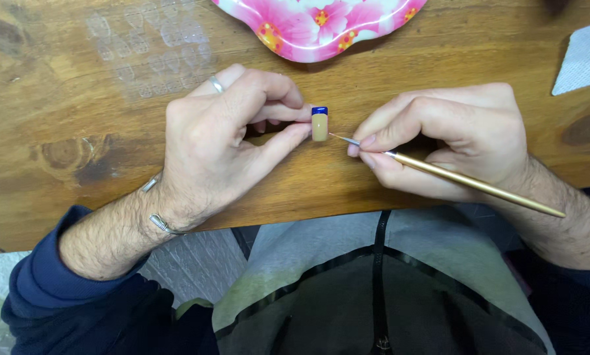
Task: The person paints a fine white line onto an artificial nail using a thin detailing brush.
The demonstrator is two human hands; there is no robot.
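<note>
Gold-handled fine brush (466,181) is pinched by right hand (453,141); blue-tipped beige false nail (319,123), just left of brush tip, is pinched by left hand (222,141).

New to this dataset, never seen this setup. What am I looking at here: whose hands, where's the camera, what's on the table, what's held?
There is no machine here: a person works with two bare hands, and the single picture comes from a camera worn on their head, looking down.

The left hand, with a ring and a wrist bracelet, pinches a small beige false nail with a dark blue tip between its fingertips. The right hand holds a thin gold-handled brush like a pen, its fine point close beside the nail.

On the wooden table lie a sheet of clear nail tips, a pink flowered tray at the top edge, and a white cloth or paper at the right.
</note>
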